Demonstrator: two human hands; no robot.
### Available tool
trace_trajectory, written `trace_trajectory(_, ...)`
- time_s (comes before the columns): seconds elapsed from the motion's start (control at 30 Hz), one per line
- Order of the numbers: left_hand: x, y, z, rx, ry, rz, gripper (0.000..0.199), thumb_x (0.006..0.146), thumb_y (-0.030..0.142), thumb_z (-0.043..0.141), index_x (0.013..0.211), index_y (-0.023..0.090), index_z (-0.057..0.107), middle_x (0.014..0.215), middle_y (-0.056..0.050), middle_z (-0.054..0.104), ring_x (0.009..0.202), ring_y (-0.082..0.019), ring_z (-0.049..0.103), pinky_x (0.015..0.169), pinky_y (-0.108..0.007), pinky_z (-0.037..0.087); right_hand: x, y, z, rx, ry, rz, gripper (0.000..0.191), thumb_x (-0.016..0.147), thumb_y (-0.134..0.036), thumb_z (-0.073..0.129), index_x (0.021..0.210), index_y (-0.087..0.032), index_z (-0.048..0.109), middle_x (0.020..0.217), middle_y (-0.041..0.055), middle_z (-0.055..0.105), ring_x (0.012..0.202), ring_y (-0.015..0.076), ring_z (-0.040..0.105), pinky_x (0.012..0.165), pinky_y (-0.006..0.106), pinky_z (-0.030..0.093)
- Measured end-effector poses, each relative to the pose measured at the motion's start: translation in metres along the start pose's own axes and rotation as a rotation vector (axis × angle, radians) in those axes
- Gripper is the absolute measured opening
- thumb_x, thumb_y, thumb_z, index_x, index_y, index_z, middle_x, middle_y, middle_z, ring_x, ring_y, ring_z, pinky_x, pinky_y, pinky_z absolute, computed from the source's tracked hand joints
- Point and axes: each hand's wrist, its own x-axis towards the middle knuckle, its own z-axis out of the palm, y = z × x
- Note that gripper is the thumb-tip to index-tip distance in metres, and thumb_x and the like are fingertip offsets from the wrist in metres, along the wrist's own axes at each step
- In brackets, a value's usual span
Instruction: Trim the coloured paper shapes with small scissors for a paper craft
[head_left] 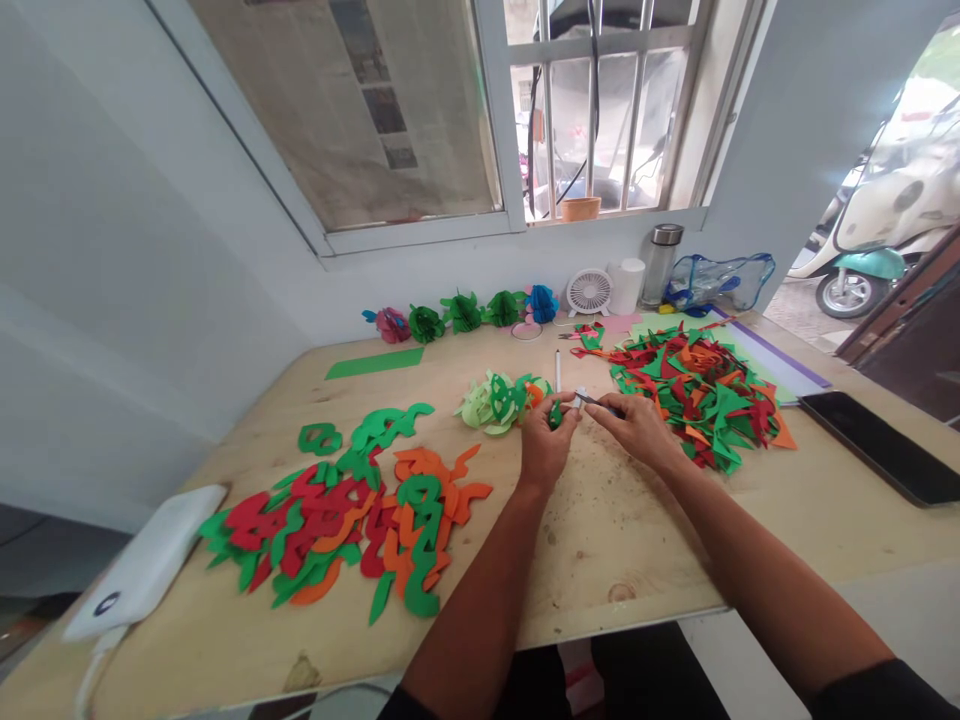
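Near the middle of the wooden table, my left hand (546, 440) is closed on a small green piece (556, 414), with a small white piece (580, 397) at its fingertips. My right hand (637, 425) is closed around a thin dark tool (595, 402), whose tip meets the white piece. What the tool is cannot be made out. Just left of my left hand lies a pile of pale green cut pieces (480, 402), with a dotted green piece (507, 397) on it. A white pen (557, 371) lies behind my hands.
Curved red, green and orange cutouts (322, 515) cover the left front. Scraps (720, 390) are heaped at right, beside a black phone (881, 448). A white device (150, 565) sits at far left. Paper figures (463, 312), a fan (589, 292) and a bottle (660, 265) line the wall.
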Motion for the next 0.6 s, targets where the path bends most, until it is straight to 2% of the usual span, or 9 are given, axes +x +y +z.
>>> trace_trajectory(0.33,-0.0005,0.0023,-0.001,-0.002,-0.008,0.025,0.025,0.07,0.024,0.063,0.094,0.017,0.068,0.07,0.001,0.064,0.062,-0.01,0.057,0.061,-0.021,0.043,0.0003,0.0019,0.0003,-0.007,0.013,0.014,0.039,0.081,-0.048,0.048,0.059,-0.017,0.054,0.049,-0.0031,0.04,0.05,0.0095,0.037,0.048,0.023,0.025)
trace_trajectory(0.6,-0.0005,0.0068,-0.0021,-0.035,-0.009,-0.045,0.025,0.064,0.02,0.066,0.089,0.019,0.07,0.066,0.002,0.062,0.057,-0.009,0.052,0.054,-0.019,0.04,0.0005,0.0014,-0.0014,-0.019,0.055,0.023,0.043,0.081,-0.051,0.047,0.055,-0.017,0.052,0.049,-0.0025,0.041,0.049,0.0098,0.037,0.048,0.023,0.024)
